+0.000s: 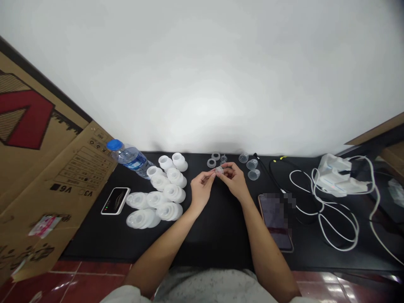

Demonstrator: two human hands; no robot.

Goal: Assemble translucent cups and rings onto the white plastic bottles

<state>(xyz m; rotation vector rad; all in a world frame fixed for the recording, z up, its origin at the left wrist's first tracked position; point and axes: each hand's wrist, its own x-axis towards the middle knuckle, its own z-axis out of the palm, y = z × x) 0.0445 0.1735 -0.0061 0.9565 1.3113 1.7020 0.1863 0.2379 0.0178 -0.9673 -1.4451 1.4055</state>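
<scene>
Small translucent plastic part (219, 169) is being clamped between the fingertips of left hand (202, 189) and right hand (232, 181), held above the black worktop (214, 235), clear of grouped white silicone funnels (169, 193).

Two bare forearms enter from the bottom of view. The bare left forearm (159, 248) rises from about 7 o'clock, the bare right forearm (267, 240) from about 5 o'clock, both angling inward toward 12. The left hand (202, 189) sits slightly lower, wrist gently bent, its fingers (208, 177) pinching inward at the midline. The right hand (232, 181) sits slightly higher, knuckles upward, its fingers (224, 167) curled over toward the left fingertips. Hands close together, fingertips nearly meeting, both working at one small pinch point.
</scene>
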